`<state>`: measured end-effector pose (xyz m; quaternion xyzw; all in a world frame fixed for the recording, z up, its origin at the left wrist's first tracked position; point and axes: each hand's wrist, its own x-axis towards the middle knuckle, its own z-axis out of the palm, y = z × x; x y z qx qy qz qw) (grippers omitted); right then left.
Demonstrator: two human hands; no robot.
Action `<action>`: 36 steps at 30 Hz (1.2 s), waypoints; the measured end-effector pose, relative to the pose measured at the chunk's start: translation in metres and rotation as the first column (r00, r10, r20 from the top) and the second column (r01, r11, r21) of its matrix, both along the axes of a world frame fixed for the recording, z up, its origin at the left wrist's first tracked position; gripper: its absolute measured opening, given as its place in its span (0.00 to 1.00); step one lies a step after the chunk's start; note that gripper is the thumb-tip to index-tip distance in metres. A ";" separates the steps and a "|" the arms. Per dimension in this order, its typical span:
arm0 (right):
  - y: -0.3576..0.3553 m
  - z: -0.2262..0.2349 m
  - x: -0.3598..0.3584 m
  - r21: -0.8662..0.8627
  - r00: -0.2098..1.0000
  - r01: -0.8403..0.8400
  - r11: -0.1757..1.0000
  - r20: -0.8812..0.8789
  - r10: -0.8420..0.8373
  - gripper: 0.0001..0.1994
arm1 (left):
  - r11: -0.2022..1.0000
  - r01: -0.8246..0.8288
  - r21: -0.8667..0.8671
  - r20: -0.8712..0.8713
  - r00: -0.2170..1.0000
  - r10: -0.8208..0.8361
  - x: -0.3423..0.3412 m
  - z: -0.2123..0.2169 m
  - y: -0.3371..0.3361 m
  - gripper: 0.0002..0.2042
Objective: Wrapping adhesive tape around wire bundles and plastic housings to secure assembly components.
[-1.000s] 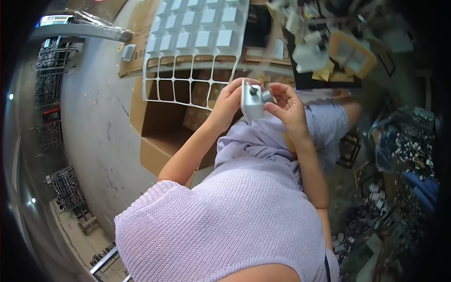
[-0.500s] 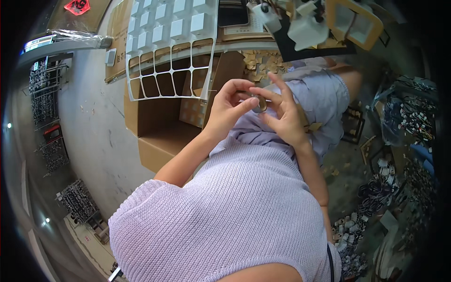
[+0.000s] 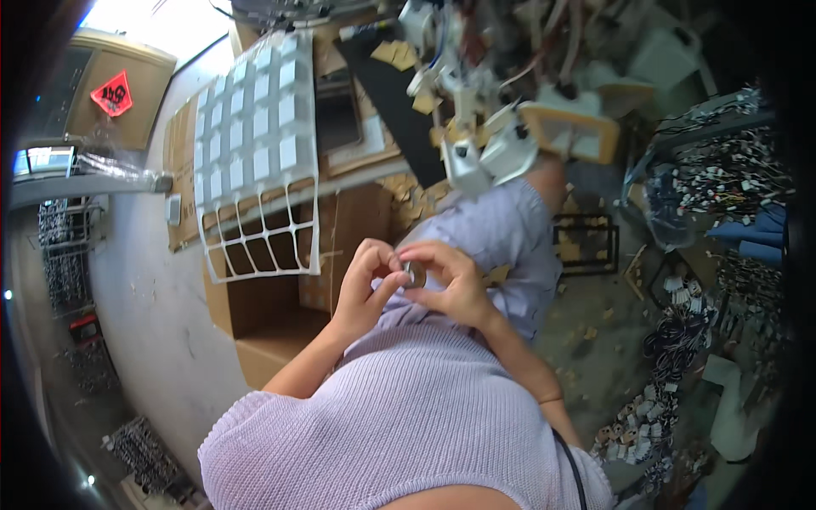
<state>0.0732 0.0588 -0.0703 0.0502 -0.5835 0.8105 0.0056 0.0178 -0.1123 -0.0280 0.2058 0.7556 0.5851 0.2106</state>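
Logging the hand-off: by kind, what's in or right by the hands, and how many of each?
Hands: 2, left and right
Small round metal part held between the fingertips: 1
White grid tray: 1
Open cardboard box: 1
Total: 5

Left hand [image 3: 364, 280] and right hand [image 3: 450, 285] raised together, fingertips pinched in shared grip, elbows bent

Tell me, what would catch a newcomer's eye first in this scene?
Probably the two hands, left hand and right hand, meeting in the middle of the view and pinching a small round metal part between the fingertips. Up and to the left, a white grid tray half filled with white blocks lies over an open cardboard box. To the right, heaps of small parts and wires crowd the edge.
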 end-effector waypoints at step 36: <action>-0.015 0.071 -0.066 -0.525 0.904 0.272 0.806 -0.146 -0.401 0.26 | 0.584 -0.659 0.474 0.745 0.654 0.134 -0.024 -0.005 0.078 0.23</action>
